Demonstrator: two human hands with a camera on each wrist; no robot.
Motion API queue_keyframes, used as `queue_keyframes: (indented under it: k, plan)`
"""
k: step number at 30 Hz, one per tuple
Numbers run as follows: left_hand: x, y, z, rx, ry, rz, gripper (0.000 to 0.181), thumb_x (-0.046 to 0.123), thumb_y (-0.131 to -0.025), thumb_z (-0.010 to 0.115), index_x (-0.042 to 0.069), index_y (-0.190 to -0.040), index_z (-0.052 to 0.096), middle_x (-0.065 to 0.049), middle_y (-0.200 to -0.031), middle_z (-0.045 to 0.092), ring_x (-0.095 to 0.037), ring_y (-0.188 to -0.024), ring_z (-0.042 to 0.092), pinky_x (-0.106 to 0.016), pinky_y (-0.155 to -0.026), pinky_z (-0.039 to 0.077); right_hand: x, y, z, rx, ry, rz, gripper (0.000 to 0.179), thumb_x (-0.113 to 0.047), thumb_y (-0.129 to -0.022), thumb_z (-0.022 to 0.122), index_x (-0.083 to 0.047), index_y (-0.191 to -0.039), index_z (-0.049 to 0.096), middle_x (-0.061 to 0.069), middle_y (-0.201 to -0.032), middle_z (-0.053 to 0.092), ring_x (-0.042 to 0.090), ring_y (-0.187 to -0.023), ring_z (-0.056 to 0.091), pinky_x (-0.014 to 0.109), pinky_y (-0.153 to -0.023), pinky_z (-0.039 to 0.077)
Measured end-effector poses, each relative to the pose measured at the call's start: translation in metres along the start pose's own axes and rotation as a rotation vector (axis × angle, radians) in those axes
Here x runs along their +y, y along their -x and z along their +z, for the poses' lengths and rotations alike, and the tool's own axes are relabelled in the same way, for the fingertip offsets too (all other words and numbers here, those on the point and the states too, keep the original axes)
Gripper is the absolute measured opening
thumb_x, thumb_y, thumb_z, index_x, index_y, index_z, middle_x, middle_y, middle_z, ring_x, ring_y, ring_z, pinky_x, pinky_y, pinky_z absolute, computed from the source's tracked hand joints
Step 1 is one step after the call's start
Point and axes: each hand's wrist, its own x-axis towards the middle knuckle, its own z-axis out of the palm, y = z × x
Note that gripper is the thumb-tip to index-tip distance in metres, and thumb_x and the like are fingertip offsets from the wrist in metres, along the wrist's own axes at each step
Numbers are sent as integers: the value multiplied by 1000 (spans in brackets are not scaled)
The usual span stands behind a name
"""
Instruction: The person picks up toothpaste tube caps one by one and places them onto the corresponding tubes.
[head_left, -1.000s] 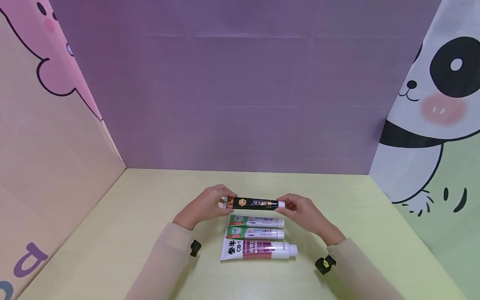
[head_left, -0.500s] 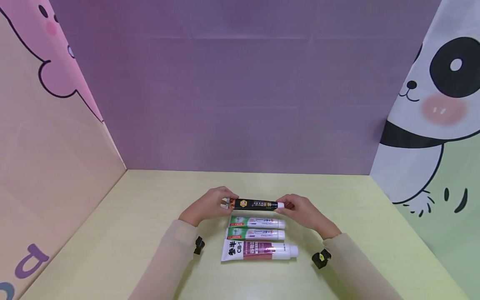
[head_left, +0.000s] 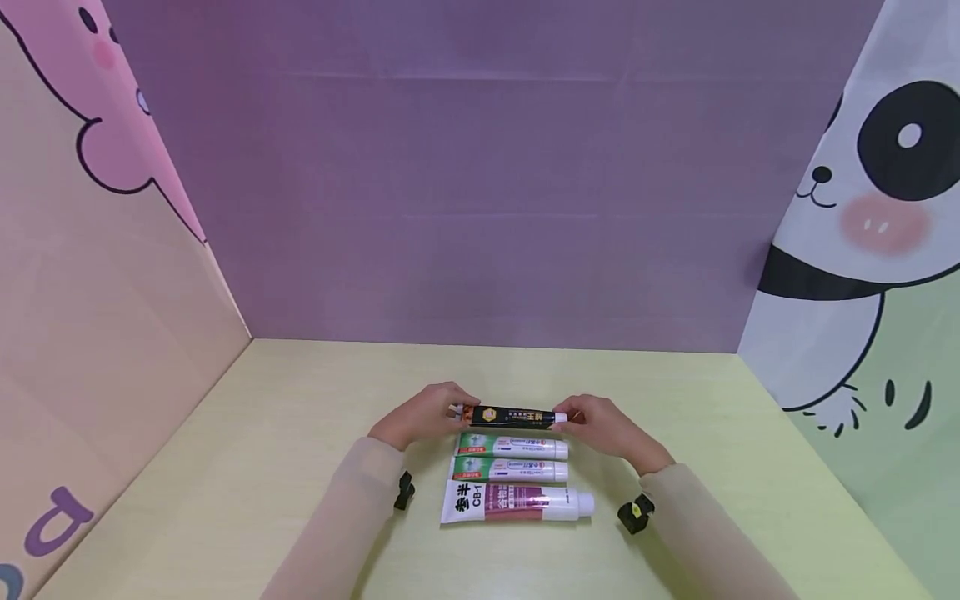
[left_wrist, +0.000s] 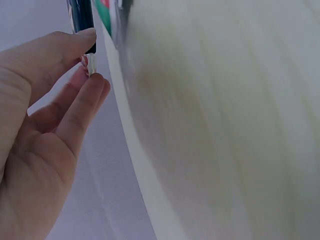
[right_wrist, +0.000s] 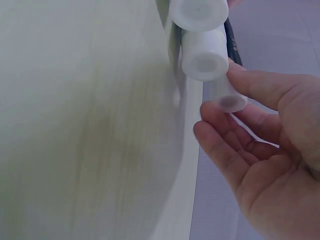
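Note:
A black toothpaste tube (head_left: 517,417) with a white cap lies crosswise between both hands, just behind a row of other tubes. My left hand (head_left: 433,414) pinches its flat crimped end between thumb and fingers. At the cap end, my right hand (head_left: 603,425) holds it with thumb and fingertips. In front are two green-and-white toothpaste tubes (head_left: 525,447), side by side, their caps to the right. Nearest to me is a larger white and purple toothpaste tube (head_left: 517,503). The right wrist view shows the white cap (right_wrist: 232,100) of the held tube beside the right fingers.
The pale wooden tabletop (head_left: 315,392) runs back to a purple wall panel (head_left: 480,183). A side panel with a pink cartoon (head_left: 120,150) stands at the left, one with a panda (head_left: 847,325) at the right. Small black cameras sit at both wrists.
Both hands have brought the black tube slightly toward me, closer to the green-and-white tubes. The tubes in the row have stayed in place.

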Motion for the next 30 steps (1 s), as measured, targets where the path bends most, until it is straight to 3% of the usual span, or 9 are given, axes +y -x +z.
queue_keyframes:
  k: [7, 14, 30]
  plan:
    - [-5, -5, 3, -72, 1, 27, 36, 1, -92, 68, -4, -128, 65, -13, -117, 65, -21, -103, 57, -35, -87, 50, -1, -3, 2, -35, 32, 69, 22, -17, -96, 69, -4, -113, 70, 0, -96, 65, 16, -84, 55, 35, -76, 49]
    - [-6, -5, 3, -78, -30, 76, 35, -1, -92, 68, -6, -126, 66, -16, -117, 66, -26, -107, 59, -41, -92, 50, -3, -3, 5, -40, 41, 111, 21, -16, -95, 70, -3, -111, 70, 2, -97, 65, 17, -88, 56, 39, -82, 50]
    - [-5, -4, 5, -80, -23, -32, 35, 2, -94, 67, -1, -129, 66, -12, -125, 66, -21, -111, 58, -38, -93, 50, -6, -2, 6, -42, 22, 161, 26, -18, -94, 71, -4, -117, 69, 5, -106, 66, 22, -98, 61, 43, -87, 51]
